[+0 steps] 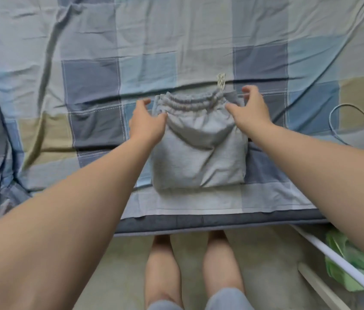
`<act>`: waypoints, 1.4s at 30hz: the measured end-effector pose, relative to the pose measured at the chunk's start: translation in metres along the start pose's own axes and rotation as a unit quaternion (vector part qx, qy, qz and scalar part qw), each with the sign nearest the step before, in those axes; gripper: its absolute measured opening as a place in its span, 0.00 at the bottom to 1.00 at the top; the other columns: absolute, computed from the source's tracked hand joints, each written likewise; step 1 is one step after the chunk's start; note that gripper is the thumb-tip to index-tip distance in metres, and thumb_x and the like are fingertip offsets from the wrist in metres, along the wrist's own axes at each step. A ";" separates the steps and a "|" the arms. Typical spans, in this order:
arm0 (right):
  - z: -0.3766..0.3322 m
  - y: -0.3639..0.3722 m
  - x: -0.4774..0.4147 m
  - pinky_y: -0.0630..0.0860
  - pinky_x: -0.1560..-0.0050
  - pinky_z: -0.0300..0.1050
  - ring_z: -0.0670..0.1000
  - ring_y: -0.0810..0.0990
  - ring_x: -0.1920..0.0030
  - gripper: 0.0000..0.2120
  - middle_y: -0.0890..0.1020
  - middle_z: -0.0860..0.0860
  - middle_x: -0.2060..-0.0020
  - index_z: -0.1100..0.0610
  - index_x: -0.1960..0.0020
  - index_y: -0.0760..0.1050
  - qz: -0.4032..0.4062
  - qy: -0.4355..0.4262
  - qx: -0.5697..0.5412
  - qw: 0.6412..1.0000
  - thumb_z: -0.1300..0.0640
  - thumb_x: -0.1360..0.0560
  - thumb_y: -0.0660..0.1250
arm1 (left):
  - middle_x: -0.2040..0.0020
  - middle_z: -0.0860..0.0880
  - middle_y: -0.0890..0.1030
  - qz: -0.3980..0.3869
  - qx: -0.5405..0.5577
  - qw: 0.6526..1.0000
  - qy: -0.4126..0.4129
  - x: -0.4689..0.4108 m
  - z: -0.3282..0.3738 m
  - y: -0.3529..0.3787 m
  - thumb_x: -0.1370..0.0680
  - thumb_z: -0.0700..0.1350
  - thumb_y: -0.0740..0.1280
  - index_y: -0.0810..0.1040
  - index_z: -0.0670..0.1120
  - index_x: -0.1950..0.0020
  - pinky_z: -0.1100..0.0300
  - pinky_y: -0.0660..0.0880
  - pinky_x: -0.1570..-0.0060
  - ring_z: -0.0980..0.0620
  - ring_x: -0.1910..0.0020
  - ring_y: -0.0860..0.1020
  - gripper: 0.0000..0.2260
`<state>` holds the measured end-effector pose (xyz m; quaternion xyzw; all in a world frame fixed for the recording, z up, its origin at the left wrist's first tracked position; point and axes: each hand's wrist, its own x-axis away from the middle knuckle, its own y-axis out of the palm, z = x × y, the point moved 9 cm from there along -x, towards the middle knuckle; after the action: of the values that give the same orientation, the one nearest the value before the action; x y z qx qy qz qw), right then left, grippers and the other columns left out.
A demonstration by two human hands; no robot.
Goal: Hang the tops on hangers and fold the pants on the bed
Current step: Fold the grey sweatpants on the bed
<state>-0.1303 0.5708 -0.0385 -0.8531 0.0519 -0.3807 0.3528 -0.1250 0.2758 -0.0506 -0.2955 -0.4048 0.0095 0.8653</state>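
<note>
Head view: grey pants [199, 153] lie folded into a square on the checked bed [87, 63] near its front edge, waistband on the far side. Left hand [146, 121] is at the top-left corner and right hand [249, 108] at the top-right. Both grips are loose with fingers spread, holding nothing; thumbs over the fabric, contact unclear.

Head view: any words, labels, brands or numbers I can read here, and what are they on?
No readable text anywhere in view.
The folded grey pants: no print or tag visible.
The drawstring end: striped pattern only, no letters.
The checked bedsheet: plain colour blocks.
The green item, lower right: blurred, no lettering visible.
</note>
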 end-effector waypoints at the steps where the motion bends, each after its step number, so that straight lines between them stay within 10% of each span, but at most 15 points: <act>1: 0.014 0.004 -0.003 0.65 0.29 0.57 0.57 0.67 0.29 0.33 0.68 0.52 0.27 0.51 0.25 0.63 0.014 0.027 0.006 1.000 0.43 0.25 0.70 | 0.25 0.47 0.69 0.014 -0.019 0.999 -0.024 -0.002 -0.017 0.005 0.23 0.55 0.71 0.63 0.51 0.23 0.44 0.69 0.30 0.43 0.29 0.70 0.32; 5: 0.085 0.026 -0.001 0.63 0.27 0.58 0.58 0.64 0.26 0.44 0.62 0.54 0.24 0.54 0.22 0.56 0.026 0.165 -0.095 0.981 0.34 0.28 0.70 | 0.25 0.45 0.66 0.008 0.032 0.996 -0.088 0.001 -0.078 0.033 0.30 0.60 0.77 0.58 0.46 0.22 0.45 0.65 0.27 0.43 0.27 0.68 0.46; 10: 0.108 0.068 0.009 0.78 0.45 0.45 0.50 0.82 0.44 0.29 0.83 0.49 0.44 0.57 0.35 0.75 -0.097 0.165 -0.230 0.954 0.46 0.30 0.78 | 0.46 0.56 0.76 -0.039 0.069 0.991 -0.104 0.011 -0.109 0.057 0.30 0.58 0.78 0.64 0.49 0.34 0.54 0.71 0.41 0.49 0.41 0.77 0.33; 14: 0.107 0.072 0.026 0.78 0.49 0.45 0.51 0.84 0.48 0.13 0.86 0.49 0.49 0.52 0.48 0.81 -0.169 0.174 -0.244 0.939 0.55 0.30 0.79 | 0.42 0.50 0.81 -0.046 0.038 0.993 -0.105 0.018 -0.104 0.049 0.27 0.55 0.76 0.74 0.46 0.37 0.51 0.74 0.39 0.46 0.42 0.79 0.24; 19: 0.097 0.045 0.077 0.80 0.45 0.52 0.56 0.84 0.48 0.16 0.86 0.53 0.49 0.55 0.42 0.81 -0.167 0.216 -0.252 0.928 0.55 0.28 0.76 | 0.43 0.48 0.83 -0.123 0.013 0.986 -0.114 0.050 -0.082 0.031 0.25 0.51 0.76 0.79 0.45 0.39 0.50 0.77 0.41 0.45 0.46 0.81 0.18; 24: 0.086 0.001 0.168 0.81 0.60 0.48 0.58 0.87 0.58 0.15 0.87 0.56 0.56 0.60 0.44 0.81 -0.132 0.266 -0.267 0.917 0.55 0.28 0.75 | 0.41 0.43 0.82 -0.207 -0.014 0.967 -0.146 0.113 -0.070 -0.013 0.26 0.51 0.77 0.76 0.41 0.33 0.44 0.78 0.39 0.40 0.46 0.82 0.26; 30: 0.064 -0.037 0.318 0.81 0.47 0.57 0.61 0.85 0.50 0.18 0.86 0.60 0.49 0.62 0.39 0.80 -0.066 0.303 -0.388 0.868 0.56 0.26 0.73 | 0.44 0.45 0.84 -0.268 -0.002 0.955 -0.124 0.210 -0.048 -0.088 0.27 0.51 0.78 0.79 0.44 0.36 0.44 0.79 0.41 0.41 0.48 0.84 0.23; 42: 0.053 -0.147 0.591 0.83 0.54 0.47 0.54 0.86 0.50 0.09 0.87 0.54 0.52 0.58 0.45 0.82 0.234 0.177 -0.583 0.758 0.61 0.25 0.72 | 0.46 0.56 0.86 -0.391 0.008 0.906 0.164 0.399 0.047 -0.136 0.26 0.55 0.75 0.83 0.60 0.45 0.54 0.79 0.46 0.55 0.47 0.84 0.11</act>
<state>0.2961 0.4988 0.3936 -0.7726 0.5233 -0.3266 -0.1503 0.0796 0.2892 0.3210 -0.1040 -0.3402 -0.3750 0.8560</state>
